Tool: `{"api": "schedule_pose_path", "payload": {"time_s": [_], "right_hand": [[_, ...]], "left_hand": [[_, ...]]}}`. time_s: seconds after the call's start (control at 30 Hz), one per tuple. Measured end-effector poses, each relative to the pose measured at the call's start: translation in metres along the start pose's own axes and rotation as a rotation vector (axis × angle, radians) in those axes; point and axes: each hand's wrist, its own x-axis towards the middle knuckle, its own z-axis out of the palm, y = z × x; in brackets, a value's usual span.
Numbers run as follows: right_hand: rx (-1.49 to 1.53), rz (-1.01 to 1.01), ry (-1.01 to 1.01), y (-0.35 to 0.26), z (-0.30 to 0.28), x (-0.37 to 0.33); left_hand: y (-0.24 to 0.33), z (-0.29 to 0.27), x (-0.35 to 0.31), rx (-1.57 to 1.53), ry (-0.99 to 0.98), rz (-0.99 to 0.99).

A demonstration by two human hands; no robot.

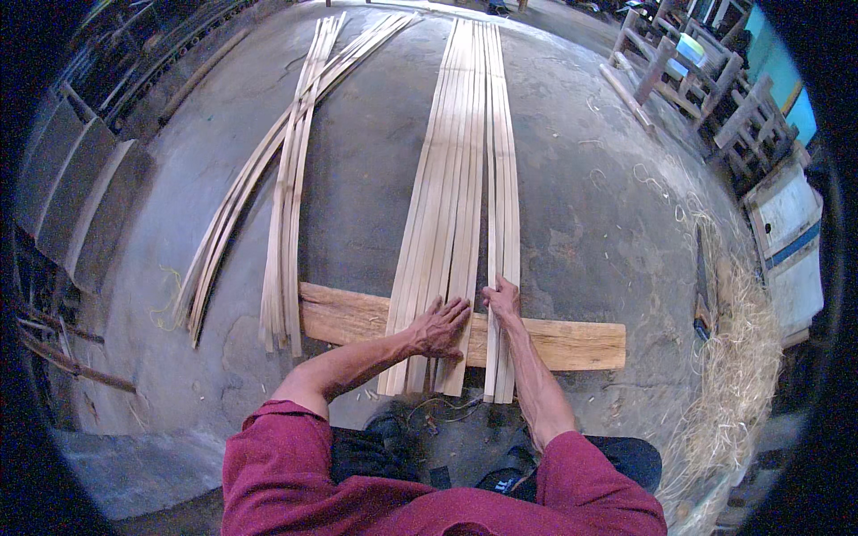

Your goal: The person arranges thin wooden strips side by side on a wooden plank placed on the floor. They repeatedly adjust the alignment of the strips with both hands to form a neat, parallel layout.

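Long, pale bamboo-like strips (447,170) lie side by side in front of me, their near ends resting across a flat wooden board (576,345). My left hand (438,329) lies flat on this wide group, its fingers stretched out. A narrow gap parts it from a smaller group of strips (506,196) on the right. Over that group my right hand (502,298) is closed, fingers curled at the strip along the gap. How its thumb and fingertips meet the strip is partly hidden.
To the left, further strips (290,188) lie in two crossing bundles. A heap of thin shavings (728,384) spreads on the right, with a long dark-bladed tool (702,295) beside it. Wooden racks (688,80) stand at the far right, and curved sheets (80,192) at the left.
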Motion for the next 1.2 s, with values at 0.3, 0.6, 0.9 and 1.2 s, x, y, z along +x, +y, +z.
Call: {"api": "schedule_pose_path", "payload": {"time_s": [0.3, 0.6, 0.9, 1.2], "right_hand": [[-0.465, -0.241, 0.147, 0.021, 0.015, -0.004], [-0.646, -0.306, 0.294, -0.016, 0.008, -0.035], [-0.237, -0.137, 0.262, 0.039, -0.026, 0.0], [0.29, 0.063, -0.015, 0.027, -0.023, 0.014]], "left_hand": [[0.001, 0.001, -0.001, -0.008, -0.003, -0.013], [0.008, -0.004, 0.006, 0.073, -0.078, -0.036], [0.016, 0.001, 0.014, -0.154, 0.069, 0.03], [0.019, 0.003, 0.013, -0.031, -0.024, 0.051]]}}
